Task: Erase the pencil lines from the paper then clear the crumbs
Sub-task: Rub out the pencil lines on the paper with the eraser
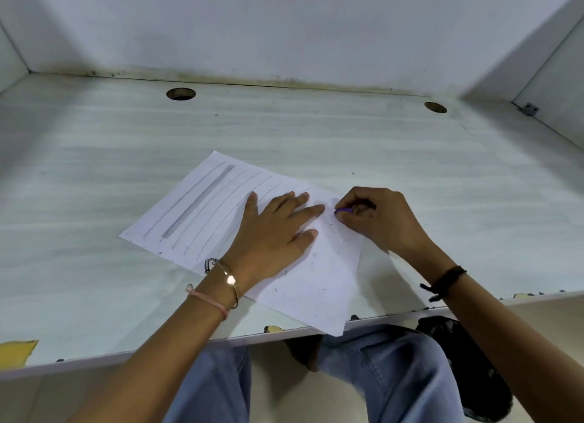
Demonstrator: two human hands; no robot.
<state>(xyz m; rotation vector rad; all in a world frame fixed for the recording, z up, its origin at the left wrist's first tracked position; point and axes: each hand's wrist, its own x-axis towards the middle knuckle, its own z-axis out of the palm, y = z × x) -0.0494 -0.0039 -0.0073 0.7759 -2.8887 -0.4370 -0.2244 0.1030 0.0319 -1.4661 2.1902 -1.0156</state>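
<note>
Nearest, one corner of the paper point(316, 280) hangs just past the front edge of the worktop point(94, 170), and the rest lies flat on it at a slant. The sheet is thin, light and floppy. I judge it would slide or buckle under rubbing unless pinned, and would crease if pinched. Dark crumbs point(286, 272) are scattered over its near half; they are loose and tiny, so a light brush or a tilt of the sheet should shift them.

Further in, the left hand point(275, 230) presses the sheet down, palm flat, fingers point(311, 209) straight and spread wide. That is a sound hold, close beside the working spot.

Just to its right, the right hand point(379, 220) pinches a small purple eraser point(343, 211) between thumb and curled fingertips at the sheet's right edge. Most of it is hidden, so it probably touches the sheet, but I cannot be sure. It looks soft and grippy, best held low.

Beyond, pencil lines point(202, 201) not yet rubbed out cross the far left part of the sheet, one a broad grey band. At the back, two round holes point(180, 93) sit near the wall point(284, 27).
</note>
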